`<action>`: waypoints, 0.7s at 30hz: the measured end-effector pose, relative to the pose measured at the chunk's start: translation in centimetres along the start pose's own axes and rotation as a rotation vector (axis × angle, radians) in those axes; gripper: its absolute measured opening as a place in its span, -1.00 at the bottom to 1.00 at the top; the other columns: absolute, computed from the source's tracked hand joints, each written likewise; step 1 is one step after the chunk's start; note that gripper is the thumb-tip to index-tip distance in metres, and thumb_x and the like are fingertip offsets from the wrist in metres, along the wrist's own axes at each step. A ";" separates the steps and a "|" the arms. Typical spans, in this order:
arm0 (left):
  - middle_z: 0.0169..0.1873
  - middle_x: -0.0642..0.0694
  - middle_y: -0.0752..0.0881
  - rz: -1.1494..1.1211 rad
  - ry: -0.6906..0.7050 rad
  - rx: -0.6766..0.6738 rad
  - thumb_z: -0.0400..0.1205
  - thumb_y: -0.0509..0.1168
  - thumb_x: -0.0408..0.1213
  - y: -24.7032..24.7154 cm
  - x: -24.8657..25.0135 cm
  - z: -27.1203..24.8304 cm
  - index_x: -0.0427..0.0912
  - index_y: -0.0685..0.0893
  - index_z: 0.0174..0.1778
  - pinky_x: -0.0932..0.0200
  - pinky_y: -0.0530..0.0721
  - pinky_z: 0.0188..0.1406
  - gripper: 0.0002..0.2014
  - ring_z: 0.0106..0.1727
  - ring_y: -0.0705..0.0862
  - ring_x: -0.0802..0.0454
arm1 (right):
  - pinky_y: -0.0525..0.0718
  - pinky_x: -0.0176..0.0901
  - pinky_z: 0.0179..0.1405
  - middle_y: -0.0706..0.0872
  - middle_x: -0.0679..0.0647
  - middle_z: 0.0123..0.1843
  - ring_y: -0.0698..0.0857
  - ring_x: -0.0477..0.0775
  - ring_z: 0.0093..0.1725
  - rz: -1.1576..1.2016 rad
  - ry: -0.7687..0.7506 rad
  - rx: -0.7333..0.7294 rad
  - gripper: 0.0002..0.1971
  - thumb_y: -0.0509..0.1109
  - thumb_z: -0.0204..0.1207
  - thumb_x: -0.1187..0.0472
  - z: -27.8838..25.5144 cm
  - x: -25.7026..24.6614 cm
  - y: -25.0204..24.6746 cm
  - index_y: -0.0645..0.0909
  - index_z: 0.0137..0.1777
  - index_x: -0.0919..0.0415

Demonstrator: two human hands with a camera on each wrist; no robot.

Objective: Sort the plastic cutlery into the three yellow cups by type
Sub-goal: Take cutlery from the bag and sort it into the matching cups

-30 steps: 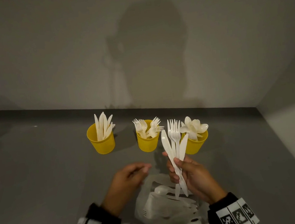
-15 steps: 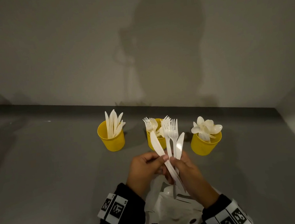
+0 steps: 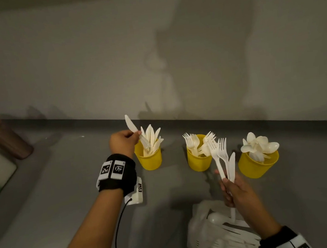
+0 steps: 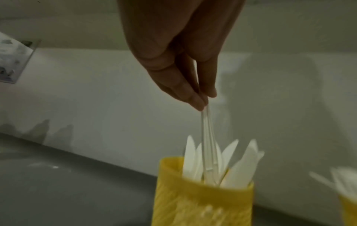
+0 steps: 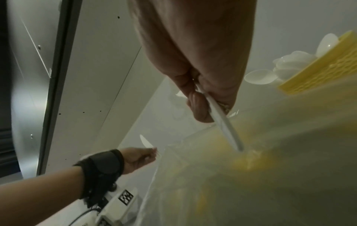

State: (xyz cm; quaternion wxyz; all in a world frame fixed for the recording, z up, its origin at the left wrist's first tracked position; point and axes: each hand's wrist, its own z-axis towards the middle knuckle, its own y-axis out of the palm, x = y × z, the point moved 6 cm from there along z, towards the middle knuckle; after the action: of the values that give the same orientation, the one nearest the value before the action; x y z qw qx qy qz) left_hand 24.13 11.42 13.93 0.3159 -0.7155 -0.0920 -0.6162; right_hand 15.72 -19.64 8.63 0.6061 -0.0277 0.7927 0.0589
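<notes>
Three yellow cups stand in a row on the grey counter. The left cup (image 3: 150,161) (image 4: 203,198) holds knives, the middle cup (image 3: 198,161) forks, the right cup (image 3: 256,165) (image 5: 316,70) spoons. My left hand (image 3: 124,143) (image 4: 185,73) pinches one white knife (image 3: 131,125) (image 4: 205,142) by its middle, its handle end down among the knives in the left cup. My right hand (image 3: 235,190) (image 5: 201,85) grips a small bunch of cutlery (image 3: 222,157) upright, two forks and a knife, in front of the middle and right cups.
A clear plastic bag (image 3: 217,234) with more white cutlery lies at the near edge under my right wrist. A brown bottle (image 3: 2,139) and a white board stand at the far left. The wall runs just behind the cups.
My left hand took one knife from the bunch and carried it left to the knife cup. The right hand keeps the rest and has stayed near the middle cup.
</notes>
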 end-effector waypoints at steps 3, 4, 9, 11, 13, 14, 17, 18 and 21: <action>0.01 -0.37 0.77 0.258 -0.111 -0.097 0.44 0.47 -0.26 1.3 -2.5 1.5 -0.41 0.71 0.03 -0.02 0.63 0.12 -0.67 0.06 0.73 -0.28 | 0.30 -0.42 -0.72 0.29 0.08 -0.46 0.31 -0.20 -0.68 0.018 0.031 -0.005 -0.71 0.02 0.64 0.42 0.2 0.3 0.5 0.50 0.16 0.14; 0.13 -0.38 0.72 0.330 -0.123 -0.115 0.43 0.48 -0.22 1.4 -3.0 1.7 -0.40 0.66 0.13 -0.05 0.60 0.19 -0.57 0.17 0.69 -0.29 | 0.32 -0.42 -0.71 0.29 0.08 -0.46 0.32 -0.20 -0.68 0.016 0.033 -0.007 -0.72 0.04 0.63 0.44 0.2 0.2 0.6 0.48 0.17 0.15; 0.13 -0.14 0.65 0.275 0.079 -0.039 0.44 0.47 -0.16 1.4 0.6 -3.2 -0.11 0.52 0.35 0.11 0.58 0.13 -0.45 -0.01 0.68 -0.09 | 0.26 -0.43 -0.75 0.31 0.03 -0.56 0.30 -0.20 -0.72 0.097 0.073 0.012 -0.87 0.16 0.53 0.37 0.3 -1.1 0.9 0.35 -0.23 0.22; -0.07 -0.04 0.66 0.078 0.215 -0.119 0.41 0.50 -0.21 2.9 3.1 -8.0 -0.04 0.70 0.00 0.25 0.64 -0.13 -0.74 -0.25 0.63 0.04 | 0.25 -0.44 -0.75 0.33 -0.07 -0.66 0.29 -0.20 -0.73 0.132 0.102 0.067 -0.73 0.04 0.66 0.20 0.3 -0.9 0.9 0.33 -0.28 0.23; -0.27 0.03 0.73 -0.046 0.226 -0.325 0.33 0.54 -0.17 5.8 4.4 -12.7 0.09 0.70 -0.29 0.35 0.62 -0.28 -0.85 -0.33 0.62 0.11 | 0.30 -0.47 -0.72 0.36 -0.13 -0.68 0.32 -0.22 -0.72 0.150 0.088 0.110 -0.63 -0.04 0.67 0.04 -0.1 -1.0 1.0 0.38 -0.28 0.22; -0.35 0.06 0.72 -0.077 0.197 -0.421 0.29 0.54 -0.11 7.4 4.3 -14.6 0.10 0.69 -0.34 0.32 0.62 -0.30 -0.85 -0.37 0.62 0.14 | 0.34 -0.50 -0.70 0.40 -0.13 -0.69 0.37 -0.24 -0.71 0.148 0.068 0.126 -0.60 -0.07 0.68 0.04 -0.3 -1.1 1.1 0.40 -0.30 0.21; -0.42 0.05 0.70 -0.166 0.081 -0.541 0.30 0.53 -0.08 10.8 3.1 -17.8 0.06 0.68 -0.31 0.32 0.63 -0.32 -0.83 -0.43 0.61 0.22 | 0.42 -0.59 -0.61 0.55 -0.17 -0.74 0.52 -0.35 -0.65 0.103 -0.028 0.134 -0.57 -0.12 0.70 0.19 -0.7 -1.7 1.7 0.48 -0.30 0.18; -0.42 0.04 0.71 -0.184 0.065 -0.536 0.35 0.53 -0.12 11.2 2.8 -18.1 0.04 0.68 -0.30 0.34 0.63 -0.32 -0.86 -0.43 0.63 0.24 | 0.46 -0.56 -0.56 0.59 -0.19 -0.71 0.55 -0.36 -0.61 0.074 -0.051 0.147 -0.58 -0.11 0.70 0.23 -0.7 -1.7 1.7 0.50 -0.29 0.19; -0.43 0.05 0.72 -0.176 0.089 -0.529 0.47 0.44 -0.28 11.5 2.9 -18.3 0.02 0.69 -0.32 0.41 0.63 -0.36 -0.89 -0.43 0.68 0.29 | 0.59 -0.26 -0.26 0.78 -0.06 -0.32 0.68 -0.19 -0.28 0.017 -0.114 0.224 -0.65 -0.01 0.70 0.20 -1.0 -1.5 1.3 0.62 -0.10 0.23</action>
State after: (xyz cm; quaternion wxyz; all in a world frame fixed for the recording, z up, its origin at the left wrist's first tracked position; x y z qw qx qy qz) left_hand 15.71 -8.62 13.47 0.0672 -0.7345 0.0245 -0.6748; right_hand 15.01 -18.53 10.38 0.6488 0.0503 0.7589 -0.0236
